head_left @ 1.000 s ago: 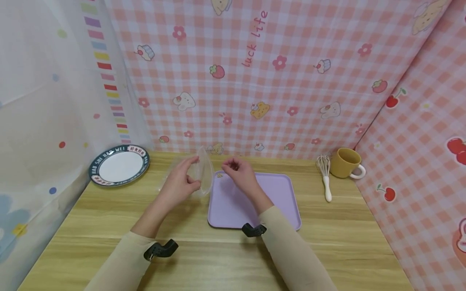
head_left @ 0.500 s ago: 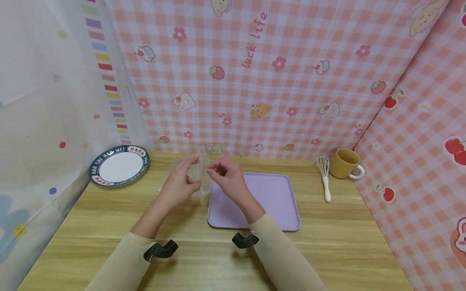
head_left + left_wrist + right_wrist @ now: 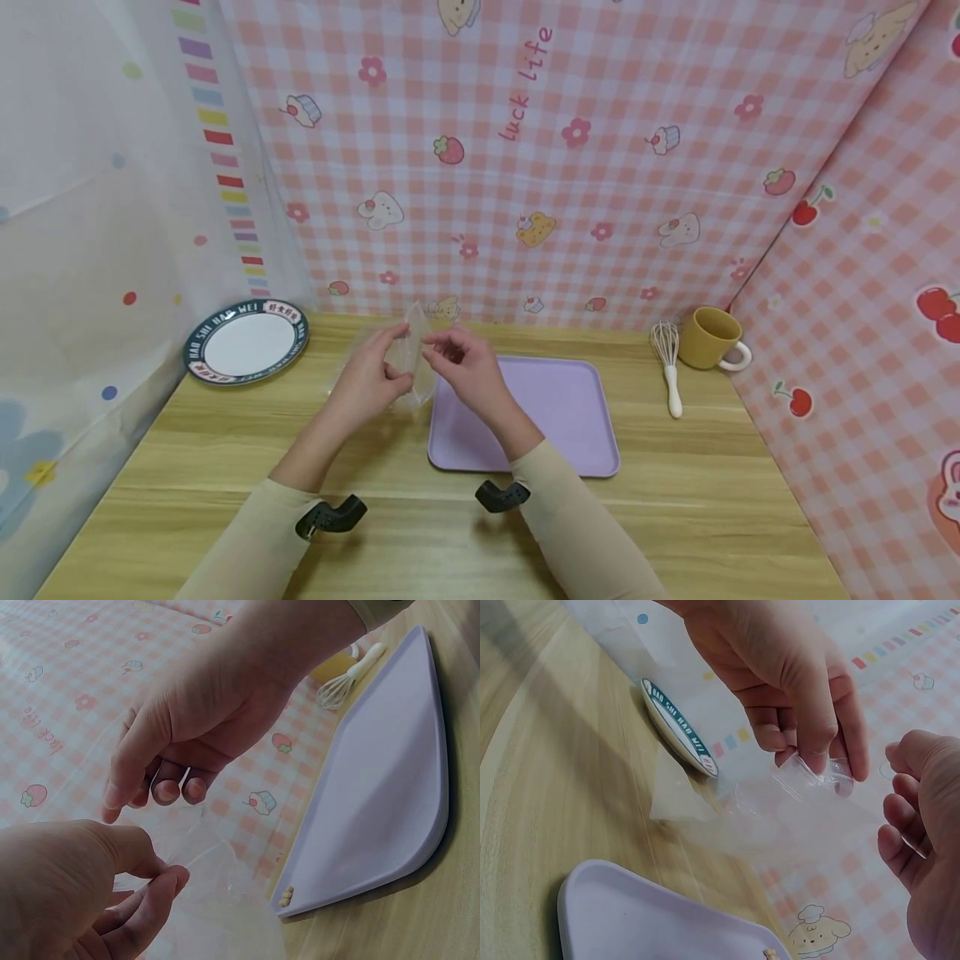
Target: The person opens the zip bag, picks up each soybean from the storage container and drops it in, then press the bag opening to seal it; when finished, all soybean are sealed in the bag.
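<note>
My left hand (image 3: 372, 371) pinches the top edge of a clear plastic zip bag (image 3: 780, 817) between thumb and fingers. The bag's ridged strip shows at the fingertips in the right wrist view, and its film hangs away below. Facing it, my right hand (image 3: 467, 367) has its thumb and index tips close together at the bag's edge, its other fingers loosely bent. Nothing shows between those fingertips. In the left wrist view the right hand (image 3: 202, 720) hovers above the left hand (image 3: 97, 885). A lilac tray (image 3: 555, 417) lies under and right of the right hand.
At the back left stands a plate (image 3: 251, 343) with a dark green lettered rim. A whisk (image 3: 670, 367) with a white handle and a mustard mug (image 3: 711, 337) stand at the right. A pink checked cloth (image 3: 480, 208) hangs behind the wooden table (image 3: 420, 533).
My right hand has moved left from over the tray to the bag's edge, mostly in the first half second. The left hand and the bag have stayed in place.
</note>
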The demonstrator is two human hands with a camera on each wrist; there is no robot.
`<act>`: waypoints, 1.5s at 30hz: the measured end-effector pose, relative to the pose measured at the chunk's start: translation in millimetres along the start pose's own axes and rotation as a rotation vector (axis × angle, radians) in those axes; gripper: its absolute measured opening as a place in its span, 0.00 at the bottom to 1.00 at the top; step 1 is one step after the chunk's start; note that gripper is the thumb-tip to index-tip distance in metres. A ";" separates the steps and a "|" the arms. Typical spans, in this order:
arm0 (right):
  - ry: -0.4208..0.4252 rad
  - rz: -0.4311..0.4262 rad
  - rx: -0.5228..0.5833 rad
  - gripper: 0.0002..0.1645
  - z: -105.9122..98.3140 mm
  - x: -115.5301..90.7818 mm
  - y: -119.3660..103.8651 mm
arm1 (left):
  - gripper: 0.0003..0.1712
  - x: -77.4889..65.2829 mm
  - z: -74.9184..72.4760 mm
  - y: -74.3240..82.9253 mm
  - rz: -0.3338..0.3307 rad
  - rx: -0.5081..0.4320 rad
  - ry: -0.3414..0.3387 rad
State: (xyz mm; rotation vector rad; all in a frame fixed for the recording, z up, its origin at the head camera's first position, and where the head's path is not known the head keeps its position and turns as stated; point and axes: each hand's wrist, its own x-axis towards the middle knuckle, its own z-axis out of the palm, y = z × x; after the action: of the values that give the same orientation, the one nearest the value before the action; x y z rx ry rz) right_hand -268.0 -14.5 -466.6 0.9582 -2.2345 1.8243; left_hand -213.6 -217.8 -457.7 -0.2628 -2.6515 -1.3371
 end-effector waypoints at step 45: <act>-0.302 0.282 -0.639 0.09 -27.6 22.6 89.6 | 0.50 0.3 -0.7 -0.7 0.016 0.014 0.019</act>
State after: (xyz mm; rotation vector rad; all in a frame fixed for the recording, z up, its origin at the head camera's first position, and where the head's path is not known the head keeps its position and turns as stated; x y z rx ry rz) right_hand -341.3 9.1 -524.8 0.8532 -2.9744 0.9321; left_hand -214.0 -218.8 -457.7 -0.2673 -2.6364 -1.3086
